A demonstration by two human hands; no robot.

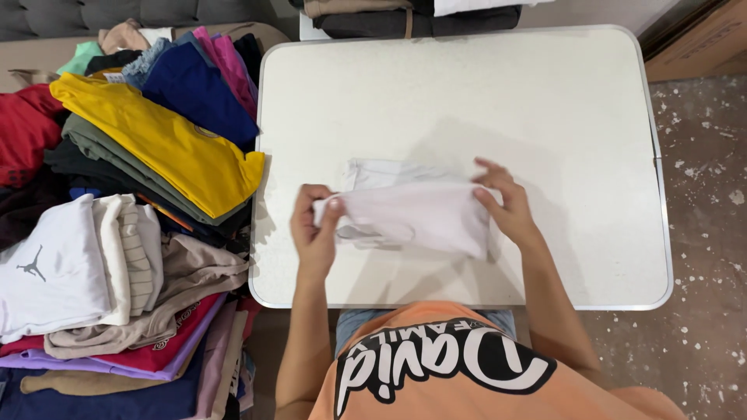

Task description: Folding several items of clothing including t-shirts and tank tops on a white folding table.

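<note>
The left hand [313,225] and the right hand [502,204] are apart, and each one pinches one end of a white garment [416,214]. The garment is partly folded and it is stretched between them, just above the white counter [482,101], near the front edge. Its lower layer touches the counter surface. The fingers of both hands are closed on the cloth. To the left of the counter there is a big pile of clothes [117,233], with a yellow shirt [167,144] on top and a white shirt [50,268] lower. Behind the far edge of the counter lie dark folded clothes [412,19].
</note>
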